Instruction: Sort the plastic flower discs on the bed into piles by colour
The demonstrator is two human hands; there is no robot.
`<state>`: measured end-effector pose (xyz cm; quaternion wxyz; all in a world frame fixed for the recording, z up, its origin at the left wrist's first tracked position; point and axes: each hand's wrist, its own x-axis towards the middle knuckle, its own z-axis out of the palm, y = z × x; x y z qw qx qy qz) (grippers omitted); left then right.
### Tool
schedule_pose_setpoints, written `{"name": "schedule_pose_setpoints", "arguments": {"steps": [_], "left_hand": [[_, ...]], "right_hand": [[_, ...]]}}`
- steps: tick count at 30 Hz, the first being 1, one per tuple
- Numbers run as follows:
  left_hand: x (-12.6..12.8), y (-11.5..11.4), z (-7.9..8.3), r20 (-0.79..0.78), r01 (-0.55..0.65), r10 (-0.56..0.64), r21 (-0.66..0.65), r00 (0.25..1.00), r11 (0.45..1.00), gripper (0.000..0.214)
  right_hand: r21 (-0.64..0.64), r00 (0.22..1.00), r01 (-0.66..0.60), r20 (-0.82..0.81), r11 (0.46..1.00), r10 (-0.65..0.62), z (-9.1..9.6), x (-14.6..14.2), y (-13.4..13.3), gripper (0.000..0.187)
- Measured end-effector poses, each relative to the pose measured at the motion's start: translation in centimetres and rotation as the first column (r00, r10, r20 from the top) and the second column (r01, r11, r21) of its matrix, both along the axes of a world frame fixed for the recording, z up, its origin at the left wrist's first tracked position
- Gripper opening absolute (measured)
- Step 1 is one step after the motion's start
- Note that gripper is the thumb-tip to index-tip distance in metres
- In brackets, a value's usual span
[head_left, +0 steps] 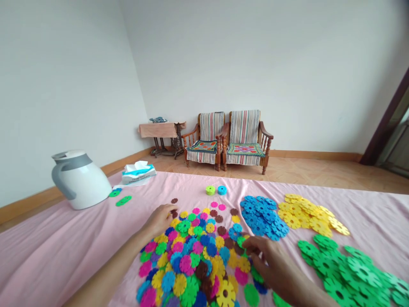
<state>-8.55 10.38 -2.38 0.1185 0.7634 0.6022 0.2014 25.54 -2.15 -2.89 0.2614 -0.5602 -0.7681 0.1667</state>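
Note:
A mixed heap of coloured snowflake-shaped plastic discs [194, 256] lies on the pink tablecloth [64, 243] in front of me. My left hand [159, 219] rests at the heap's far left edge, fingers curled over a brown disc [174, 212]. My right hand [271, 262] sits on the heap's right side, fingertips pinched at a green disc [241, 241]. Sorted piles lie to the right: blue discs [262, 217], yellow discs [311, 215] and green discs [348, 268].
A white and grey kettle [79, 179] stands at the far left, with a tissue pack [139, 174] behind it. A small green ring [210, 190] and blue ring [222, 190] sit beyond the heap. Two striped wooden armchairs [228, 140] and a small table [162, 132] stand by the wall.

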Motion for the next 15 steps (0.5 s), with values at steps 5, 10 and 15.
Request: {"name": "schedule_pose_setpoints", "arguments": {"steps": [5,10,15], "left_hand": [[-0.4,1.2,-0.4,-0.039,-0.043,0.043,-0.003,0.998,0.999,0.044],[-1.3,2.9,-1.2,-0.118,-0.083,0.082,-0.002,0.990,0.997,0.058],[-0.1,1.3,-1.2,-0.129,0.004,-0.006,-0.018,0.992,1.000,0.051]], "right_hand": [[0.086,0.994,0.054,-0.096,0.995,-0.045,-1.3,-0.1,0.7,0.035],[0.173,0.998,0.045,0.025,0.984,-0.050,-3.5,0.1,1.5,0.042],[0.224,0.996,-0.015,0.089,0.974,-0.005,-3.8,-0.5,1.1,0.045]]}}
